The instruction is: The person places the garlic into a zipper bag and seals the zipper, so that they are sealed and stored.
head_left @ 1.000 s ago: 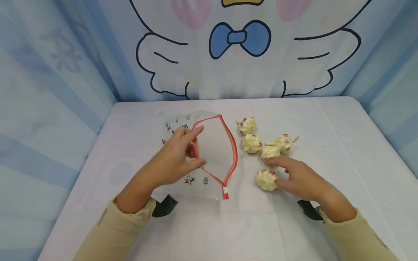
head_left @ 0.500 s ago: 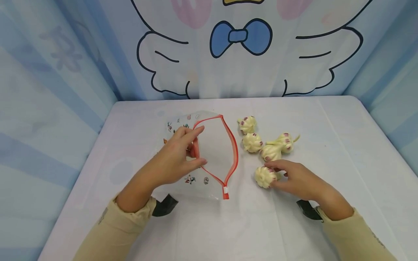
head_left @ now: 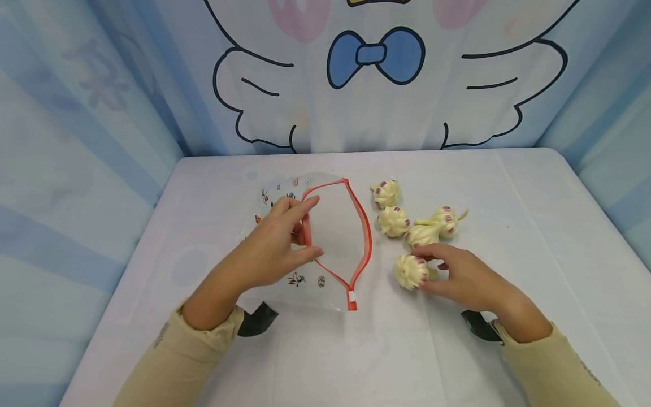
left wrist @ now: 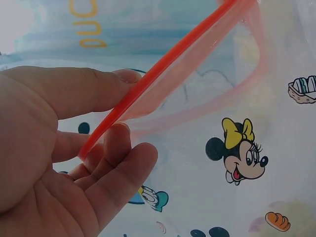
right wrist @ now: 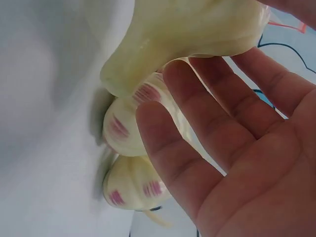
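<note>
A clear zip bag [head_left: 367, 237] with a red zip edge and small cartoon prints lies on the table, its mouth spread wide toward the right. My left hand [head_left: 274, 243] pinches the near-left side of that mouth; in the left wrist view the thumb presses one face of the red zip strip [left wrist: 163, 64], fingers on the other. Between thumb and fingers of my right hand [head_left: 468, 277] is a pale garlic bulb [head_left: 409, 272] with purple streaks, right of the bag. In the right wrist view this garlic bulb's stem [right wrist: 128, 69] points down-left, above the white cloth.
Several more garlic bulbs lie beyond the right hand: one at the back [head_left: 385, 193], another just in front of it [head_left: 394, 221], and two touching each other [head_left: 423, 234] further right. A white cloth covers the table [head_left: 315, 362]. Patterned curtains [head_left: 371, 113] surround it.
My right hand has closed its thumb and fingers on the nearest garlic bulb, which has turned and shifted slightly left and away from me. The left hand and bag look the same.
</note>
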`<act>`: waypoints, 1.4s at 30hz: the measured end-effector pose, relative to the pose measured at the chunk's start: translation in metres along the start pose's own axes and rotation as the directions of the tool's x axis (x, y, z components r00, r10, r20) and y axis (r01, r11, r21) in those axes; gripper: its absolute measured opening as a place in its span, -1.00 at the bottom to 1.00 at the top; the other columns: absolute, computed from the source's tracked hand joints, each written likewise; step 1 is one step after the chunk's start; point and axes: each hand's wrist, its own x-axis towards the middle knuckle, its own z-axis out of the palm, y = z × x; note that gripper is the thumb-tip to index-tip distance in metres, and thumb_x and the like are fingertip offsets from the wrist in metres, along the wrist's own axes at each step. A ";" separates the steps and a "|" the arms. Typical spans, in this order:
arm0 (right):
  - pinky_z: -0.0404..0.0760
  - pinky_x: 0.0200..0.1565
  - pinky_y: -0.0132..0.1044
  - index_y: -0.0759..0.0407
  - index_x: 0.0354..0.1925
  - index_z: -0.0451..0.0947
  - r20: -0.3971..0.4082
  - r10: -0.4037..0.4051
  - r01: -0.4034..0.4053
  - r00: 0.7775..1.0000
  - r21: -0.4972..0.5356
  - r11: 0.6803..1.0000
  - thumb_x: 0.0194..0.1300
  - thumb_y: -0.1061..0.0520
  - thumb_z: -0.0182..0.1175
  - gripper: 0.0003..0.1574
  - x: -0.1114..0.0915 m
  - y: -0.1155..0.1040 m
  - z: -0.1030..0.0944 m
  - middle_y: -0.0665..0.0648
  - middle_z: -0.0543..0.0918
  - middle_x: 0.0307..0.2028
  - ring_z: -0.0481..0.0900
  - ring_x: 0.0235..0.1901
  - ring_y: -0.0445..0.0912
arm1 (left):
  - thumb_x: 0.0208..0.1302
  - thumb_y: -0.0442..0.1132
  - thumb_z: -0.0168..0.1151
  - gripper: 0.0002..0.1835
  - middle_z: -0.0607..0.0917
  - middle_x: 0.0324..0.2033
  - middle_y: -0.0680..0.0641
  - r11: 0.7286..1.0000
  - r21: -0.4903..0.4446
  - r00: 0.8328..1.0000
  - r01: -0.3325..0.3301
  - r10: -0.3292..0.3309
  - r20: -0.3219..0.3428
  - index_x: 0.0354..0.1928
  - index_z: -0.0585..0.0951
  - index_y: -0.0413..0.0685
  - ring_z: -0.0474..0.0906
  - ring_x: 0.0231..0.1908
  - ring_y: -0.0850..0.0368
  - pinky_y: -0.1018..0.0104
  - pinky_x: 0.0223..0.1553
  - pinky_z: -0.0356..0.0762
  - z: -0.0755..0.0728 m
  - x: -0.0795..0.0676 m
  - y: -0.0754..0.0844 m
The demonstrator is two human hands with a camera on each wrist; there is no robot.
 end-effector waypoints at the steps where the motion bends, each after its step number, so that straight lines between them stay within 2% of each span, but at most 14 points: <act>1: 0.56 0.06 0.08 0.25 0.29 0.48 -0.007 -0.009 0.009 1.000 0.004 1.000 0.22 0.14 0.43 -0.30 0.000 -0.001 0.000 0.13 0.58 0.14 0.56 0.07 0.11 | 0.16 -0.30 0.51 -0.10 0.40 0.03 -0.10 1.000 0.000 1.000 0.005 -0.005 0.001 0.49 0.25 -0.23 0.52 -0.20 0.19 0.32 -0.16 0.59 0.000 0.000 0.000; 6: 0.59 0.06 0.07 0.28 0.26 0.49 -0.045 -0.052 0.053 0.998 0.030 0.998 0.22 0.16 0.43 -0.33 0.001 -0.005 -0.002 0.16 0.58 0.14 0.58 0.06 0.12 | 0.16 -0.30 0.51 -0.10 0.40 0.03 -0.10 1.000 -0.003 1.000 0.010 -0.010 0.003 0.49 0.25 -0.24 0.51 -0.20 0.19 0.31 -0.17 0.59 0.000 0.000 0.000; 16: 0.68 -0.07 -0.01 0.23 0.22 0.49 -0.108 -0.075 0.083 0.991 0.077 0.994 0.18 0.19 0.46 -0.34 0.011 -0.023 -0.007 0.18 0.56 0.16 0.62 0.06 0.11 | 0.15 -0.29 0.51 -0.09 0.41 0.02 -0.11 1.000 -0.007 1.000 -0.003 0.003 0.010 0.49 0.24 -0.24 0.51 -0.20 0.19 0.33 -0.16 0.59 0.002 0.000 0.000; 22: 0.70 -0.11 -0.12 0.24 0.18 0.53 -0.170 -0.152 0.167 0.974 0.081 0.983 0.15 0.22 0.47 -0.37 0.019 -0.037 -0.011 0.12 0.59 0.10 0.65 -0.01 0.04 | 0.15 -0.30 0.52 -0.08 0.41 0.01 -0.11 1.000 -0.009 1.000 -0.001 0.002 0.010 0.49 0.24 -0.25 0.51 -0.21 0.19 0.32 -0.14 0.59 0.002 0.000 0.000; 26: 0.70 -0.15 -0.10 0.21 0.18 0.54 -0.192 -0.175 0.195 0.966 0.092 0.976 0.15 0.21 0.48 -0.37 0.027 -0.047 -0.010 0.08 0.59 0.10 0.62 -0.01 -0.01 | 0.16 -0.31 0.51 -0.10 0.41 0.00 -0.12 1.000 -0.011 1.000 -0.004 0.004 0.009 0.49 0.25 -0.26 0.51 -0.21 0.19 0.26 -0.10 0.60 0.002 0.000 0.002; 32: 0.70 -0.20 -0.08 0.22 0.18 0.55 -0.191 -0.204 0.228 0.960 0.114 0.967 0.16 0.19 0.49 -0.37 0.040 -0.058 -0.005 0.09 0.61 0.06 0.62 -0.03 -0.03 | 0.15 -0.32 0.51 -0.09 0.42 -0.01 -0.12 1.000 -0.014 1.000 -0.002 0.002 0.006 0.49 0.24 -0.26 0.52 -0.20 0.18 0.25 -0.10 0.60 0.003 0.000 0.002; 42: 0.66 -0.10 0.01 0.20 0.21 0.55 -0.134 -0.209 0.215 0.969 0.028 0.976 0.17 0.09 0.49 -0.34 0.058 -0.072 0.007 0.06 0.63 0.07 0.64 0.01 -0.02 | 0.17 -0.30 0.50 -0.10 0.41 0.01 -0.13 1.000 -0.013 1.000 -0.021 0.021 0.001 0.50 0.25 -0.24 0.52 -0.20 0.17 0.22 -0.13 0.61 0.001 0.000 0.003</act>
